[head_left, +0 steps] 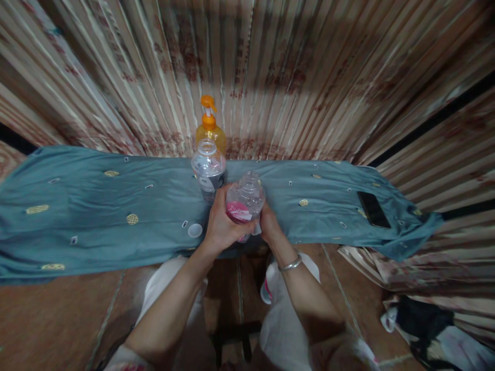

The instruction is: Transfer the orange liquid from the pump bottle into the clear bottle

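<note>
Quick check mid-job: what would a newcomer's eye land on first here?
Probably the bright orange pump bottle, standing at the back of the teal cloth against the striped curtain. Next, the clear bottle with a pink label at front centre, gripped by the left hand, with the right hand at its right side. The dark phone stands out too, lying near the cloth's right end.

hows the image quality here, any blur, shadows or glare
Head view: dim, uneven light, with dark patches across the striped curtain; head view: overall softness, print on the held plastic bottle unreadable; head view: small bright glints on the silver bracelet.
</note>
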